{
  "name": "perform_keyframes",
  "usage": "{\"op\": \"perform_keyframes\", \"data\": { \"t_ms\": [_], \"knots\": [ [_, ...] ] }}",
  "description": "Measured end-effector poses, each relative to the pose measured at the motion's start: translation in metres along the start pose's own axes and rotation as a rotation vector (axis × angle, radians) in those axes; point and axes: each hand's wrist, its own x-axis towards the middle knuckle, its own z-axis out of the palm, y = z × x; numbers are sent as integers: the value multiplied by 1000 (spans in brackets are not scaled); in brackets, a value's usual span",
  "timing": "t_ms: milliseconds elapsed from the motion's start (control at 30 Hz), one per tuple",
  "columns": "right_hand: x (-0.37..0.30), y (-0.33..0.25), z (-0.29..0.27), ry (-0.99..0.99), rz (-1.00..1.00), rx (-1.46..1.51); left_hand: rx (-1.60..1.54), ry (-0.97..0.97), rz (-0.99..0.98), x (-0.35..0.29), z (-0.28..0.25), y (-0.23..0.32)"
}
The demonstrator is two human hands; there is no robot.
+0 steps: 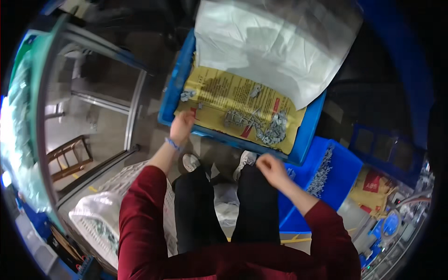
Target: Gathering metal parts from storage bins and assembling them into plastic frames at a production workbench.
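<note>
From my remote post I record, leftmost, a white lattice-sided basket, below and left of the left fingers. The left hand is at the near edge of a shallow blue plastic tray, fingers curled narrow; whether they pinch anything I cannot tell. Just beyond them, small light-grey plastic pieces lie on a yellow printed sheet. Right of those fingertips lie thin grey sticks, then a curved grey heap, beyond the right fingers. The right hand is blurred, fingers bent inward, contents undeterminable; to its right, a blue plastic bin holds grey parts. Risk, in my judgement: a snagged, shifting sheet could spill pieces over the near edge. The heap's long axis slants from far right to near left; the sticks point various ways.
</note>
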Motion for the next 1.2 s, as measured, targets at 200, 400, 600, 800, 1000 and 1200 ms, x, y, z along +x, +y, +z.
{"op": "perform_keyframes", "data": {
  "t_ms": [200, 400, 600, 800, 1000, 1200],
  "knots": [
    [128, 156, 22, 28, 60, -28, 677, -126, 128, 122, 62, -112],
    [250, 183, 16, 103, 138, -622, 870, -178, 29, 164, 75, -171],
    [353, 209, 29, 196, -4, -804, 963, -389, -84, 178, 76, -194],
    [366, 232, 50, 219, 36, -657, -126, -149, -310, 183, 53, -152],
    [310, 123, 103, 260, -513, 186, -1150, -506, -518, 125, 64, -96],
    [254, 44, 137, 37, -754, -14, -920, -396, -425, 63, 84, -76]
  ]
}}
